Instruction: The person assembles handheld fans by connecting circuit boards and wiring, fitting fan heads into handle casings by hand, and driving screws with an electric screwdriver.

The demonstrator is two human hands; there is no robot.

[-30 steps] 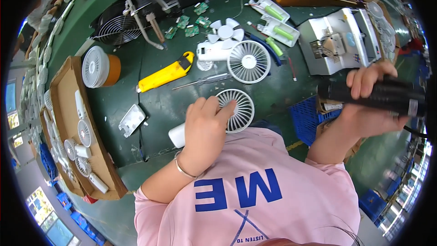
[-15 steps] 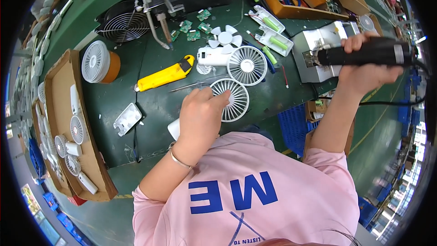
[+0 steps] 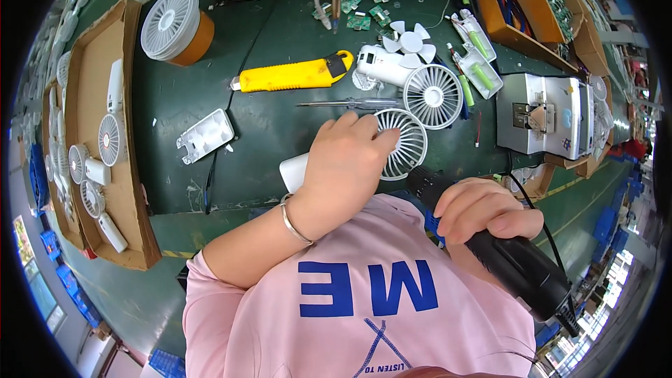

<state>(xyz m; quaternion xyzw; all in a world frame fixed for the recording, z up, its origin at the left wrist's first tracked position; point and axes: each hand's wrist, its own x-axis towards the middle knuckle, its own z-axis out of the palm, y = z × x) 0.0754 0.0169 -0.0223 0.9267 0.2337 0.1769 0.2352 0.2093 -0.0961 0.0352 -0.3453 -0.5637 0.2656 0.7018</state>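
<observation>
My left hand (image 3: 348, 161) is closed over a white handheld fan (image 3: 294, 171), its fingers by the round grille. The fan lies at the table's near edge, its body mostly under my palm. In my right hand (image 3: 484, 211) is a black corded electric screwdriver (image 3: 521, 266). The tool slants up and left, and its tip end comes close to the fan's grille; whether it touches a screw cannot be seen. Just beyond lies another white fan (image 3: 432, 96) with loose white blades (image 3: 409, 43) near it. A thin clear-handled screwdriver (image 3: 357, 103) rests left of that fan.
A yellow utility knife (image 3: 287, 75), a white shell piece (image 3: 205, 136) and an orange tub (image 3: 192, 42) lie to the left. A cardboard tray (image 3: 91, 119) holds several fans. Battery shells (image 3: 479, 70), a silver screw feeder (image 3: 518, 115) and an orange bin (image 3: 518, 35) stand right.
My right hand has brought the electric screwdriver from the screw feeder down and left to the fan. My left hand stays on the fan. The whole view has shifted.
</observation>
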